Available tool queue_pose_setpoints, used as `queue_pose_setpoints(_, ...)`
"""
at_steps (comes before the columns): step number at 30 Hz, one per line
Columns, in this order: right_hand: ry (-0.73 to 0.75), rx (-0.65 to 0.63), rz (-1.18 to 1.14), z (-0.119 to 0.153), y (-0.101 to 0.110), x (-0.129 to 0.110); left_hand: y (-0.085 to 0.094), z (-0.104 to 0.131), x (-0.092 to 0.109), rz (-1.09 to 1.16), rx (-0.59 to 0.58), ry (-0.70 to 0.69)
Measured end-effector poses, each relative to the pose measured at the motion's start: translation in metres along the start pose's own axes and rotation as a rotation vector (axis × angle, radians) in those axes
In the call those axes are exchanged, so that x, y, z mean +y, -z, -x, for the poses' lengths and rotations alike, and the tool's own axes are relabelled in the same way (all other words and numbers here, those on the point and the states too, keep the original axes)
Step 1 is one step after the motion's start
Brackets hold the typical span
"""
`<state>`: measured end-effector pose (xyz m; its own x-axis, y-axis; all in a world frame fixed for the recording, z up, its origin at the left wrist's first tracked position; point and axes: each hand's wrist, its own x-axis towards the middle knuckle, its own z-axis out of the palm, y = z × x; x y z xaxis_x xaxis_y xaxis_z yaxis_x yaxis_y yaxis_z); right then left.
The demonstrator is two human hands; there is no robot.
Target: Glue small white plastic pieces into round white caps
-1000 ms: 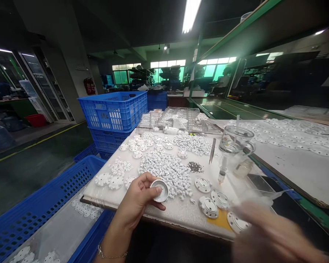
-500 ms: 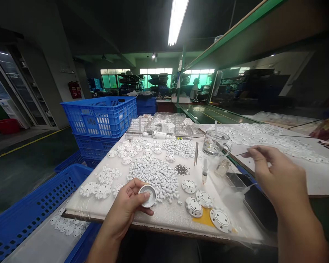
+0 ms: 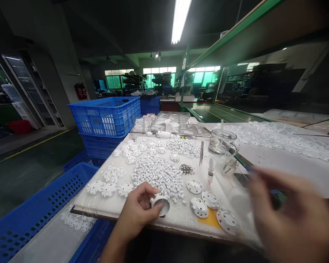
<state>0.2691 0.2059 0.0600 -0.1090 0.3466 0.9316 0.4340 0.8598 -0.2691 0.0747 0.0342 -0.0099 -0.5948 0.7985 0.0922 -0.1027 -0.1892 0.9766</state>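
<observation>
My left hand [image 3: 135,212] is closed round a small white round cup-like part [image 3: 165,207], its hollow side turned toward me. Motion smears my right hand [image 3: 290,215] at the right, so whether its fingers hold anything does not show. Behind the left hand spreads a heap of small white pieces [image 3: 156,175]. Between the hands lie several white discs [image 3: 199,207] with dark dots, partly over a yellow patch [image 3: 208,220]. Farther back are a syringe [image 3: 210,176], upright tweezers [image 3: 201,154] and a little pile of dark bits [image 3: 186,169].
A glass mug [image 3: 221,143] and a small glass jar [image 3: 230,166] stand at the table's right. Blue crates [image 3: 104,117] are stacked at the left, with another blue crate [image 3: 41,212] nearer. More white parts cover the side table [image 3: 263,164].
My left hand has moved slightly right, tilting the white round part. My right hand has come down and nearer, and the thin stick at its fingertips no longer shows. The view has shifted slightly.
</observation>
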Motion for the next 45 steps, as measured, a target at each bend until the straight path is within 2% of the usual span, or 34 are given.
queue_pose_setpoints(3, 0.189, -0.356, -0.431, 0.038, -0.013, -0.039, -0.006, 0.005, -0.001, -0.073, -0.005, -0.006)
queue_pose_setpoints(5, 0.206, -0.536, -0.557, 0.059, -0.026, -0.052, -0.009, 0.007, 0.001, -0.089, 0.008, -0.038)
queue_pose_setpoints(6, 0.181, -0.580, -0.586, 0.068, -0.032, -0.056, -0.010, 0.007, 0.003, -0.111, 0.017, -0.070)
queue_pose_setpoints(10, 0.027, -0.557, -0.653, 0.085, -0.047, -0.057, -0.010, 0.007, 0.003, -0.269, 0.024, -0.220)
queue_pose_setpoints(13, -0.029, -0.546, -0.694, 0.087, -0.050, -0.055, -0.008, 0.009, -0.001, -0.439, 0.019, -0.323)
queue_pose_setpoints(15, -0.059, -0.544, -0.710, 0.089, -0.050, -0.053, -0.006, 0.015, 0.004, -0.553, -0.015, -0.346)
queue_pose_setpoints(17, -0.074, -0.502, -0.713, 0.091, -0.050, -0.052, -0.003, 0.021, 0.022, -0.661, -0.137, -0.298)
queue_pose_setpoints(19, -0.089, -0.425, -0.714, 0.095, -0.049, -0.051, 0.001, 0.021, 0.052, -0.749, -0.320, -0.196)
queue_pose_setpoints(20, -0.099, -0.390, -0.717, 0.096, -0.049, -0.051, 0.004, 0.016, 0.069, -0.786, -0.348, -0.155)
queue_pose_setpoints(22, -0.128, -0.362, -0.724, 0.100, -0.049, -0.050, 0.013, -0.008, 0.103, -0.877, -0.350, -0.103)
queue_pose_setpoints(25, -0.166, -0.375, -0.745, 0.104, -0.051, -0.048, 0.030, -0.074, 0.131, -1.091, -0.261, -0.073)
queue_pose_setpoints(27, -0.171, -0.396, -0.758, 0.105, -0.052, -0.047, 0.041, -0.124, 0.131, -1.161, -0.196, -0.015)
queue_pose_setpoints(29, -0.168, -0.420, -0.765, 0.106, -0.052, -0.047, 0.050, -0.166, 0.120, -1.227, -0.139, 0.050)
queue_pose_setpoints(32, -0.193, -0.411, -0.777, 0.105, -0.052, -0.046, 0.056, -0.207, 0.098, -1.328, -0.073, 0.108)
queue_pose_setpoints(35, -0.189, -0.416, -0.796, 0.105, -0.053, -0.046, 0.056, -0.228, 0.079, -1.409, -0.026, 0.114)
queue_pose_setpoints(38, -0.213, -0.386, -0.800, 0.107, -0.054, -0.048, 0.056, -0.242, 0.068, -1.449, -0.014, 0.108)
queue_pose_setpoints(41, -0.271, -0.345, -0.790, 0.112, -0.056, -0.051, 0.056, -0.249, 0.064, -1.453, -0.018, 0.109)
queue_pose_setpoints(45, -0.278, -0.340, -0.792, 0.114, -0.058, -0.054, 0.053, -0.249, 0.067, -1.400, -0.027, 0.089)
